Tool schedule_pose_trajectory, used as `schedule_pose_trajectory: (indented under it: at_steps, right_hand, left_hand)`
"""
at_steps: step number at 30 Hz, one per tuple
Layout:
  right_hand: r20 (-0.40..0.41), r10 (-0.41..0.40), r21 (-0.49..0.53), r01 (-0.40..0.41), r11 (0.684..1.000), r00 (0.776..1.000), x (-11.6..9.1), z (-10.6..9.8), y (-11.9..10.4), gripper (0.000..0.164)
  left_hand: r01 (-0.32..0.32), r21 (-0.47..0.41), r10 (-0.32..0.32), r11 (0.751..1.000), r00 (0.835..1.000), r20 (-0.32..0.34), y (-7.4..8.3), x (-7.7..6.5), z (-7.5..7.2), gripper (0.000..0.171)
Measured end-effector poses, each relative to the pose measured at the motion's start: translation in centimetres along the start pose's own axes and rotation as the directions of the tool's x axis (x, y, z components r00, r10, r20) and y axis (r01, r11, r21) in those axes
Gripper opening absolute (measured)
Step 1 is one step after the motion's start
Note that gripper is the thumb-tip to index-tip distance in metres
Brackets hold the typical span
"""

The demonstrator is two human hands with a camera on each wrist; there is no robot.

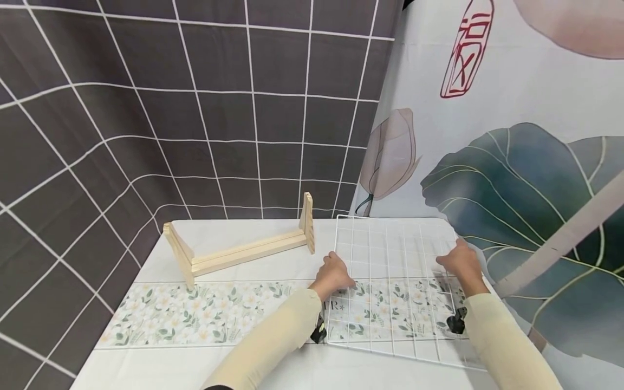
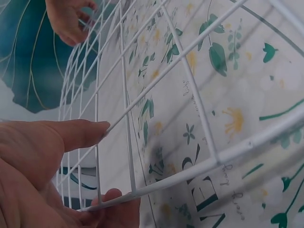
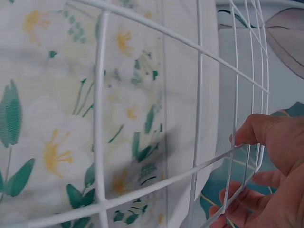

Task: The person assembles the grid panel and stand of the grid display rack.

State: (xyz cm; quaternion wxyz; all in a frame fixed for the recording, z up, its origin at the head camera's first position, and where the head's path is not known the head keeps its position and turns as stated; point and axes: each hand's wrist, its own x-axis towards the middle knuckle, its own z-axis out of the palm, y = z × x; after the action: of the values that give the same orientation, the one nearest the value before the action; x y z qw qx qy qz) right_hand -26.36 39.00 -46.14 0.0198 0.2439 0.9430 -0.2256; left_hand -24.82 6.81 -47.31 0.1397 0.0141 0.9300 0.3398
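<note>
Both hands grip a white wire grid panel (image 1: 414,357) by its opposite side edges, above the right part of the table. My left hand (image 1: 334,275) is on the panel's left edge; in the left wrist view its thumb (image 2: 85,133) lies over the wires and its fingers curl under the outer rod. On the other side, my right hand (image 1: 461,265) pinches the right edge. The right wrist view shows that thumb (image 3: 251,130) on one face of the grid and the curled fingers (image 3: 247,202) beneath. A shadow of the wires falls on the cloth.
A pale wooden stand (image 1: 248,253), a bar between two upright end pieces, sits on the table's left back. The white table cover (image 1: 195,363) has a floral band (image 1: 195,319). A dark checked curtain (image 1: 219,119) and a leaf-printed curtain (image 1: 517,179) hang behind.
</note>
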Motion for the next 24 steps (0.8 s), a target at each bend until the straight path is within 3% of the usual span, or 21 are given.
schedule_pose_trajectory:
  at_steps: [5, 12, 18, 24]
  right_hand:
    - [-0.019, -0.029, 0.029, 0.029, 0.999, 0.999, -0.1, -0.8, -0.3, 0.095]
    - [-0.027, -0.011, 0.072, 0.013, 0.997, 1.000, -0.1, -1.8, -0.7, 0.099]
    - [-0.062, -0.022, 0.089, 0.028, 0.996, 0.998, -0.3, -2.7, -1.3, 0.099]
    - [-0.077, 0.017, 0.141, -0.006, 0.990, 0.997, -0.8, -3.5, -2.3, 0.097]
  left_hand:
    - [-0.010, 0.016, 0.011, 1.000, 1.000, -0.027, -0.1, -0.2, -0.3, 0.079]
    - [-0.030, 0.018, 0.031, 0.999, 0.999, -0.031, -0.1, -0.3, -1.2, 0.095]
    - [-0.045, -0.003, 0.045, 0.999, 0.997, -0.065, 0.0, -0.2, -1.9, 0.099]
    - [-0.052, 0.003, 0.051, 0.999, 0.992, -0.114, -0.1, 0.0, -2.4, 0.103]
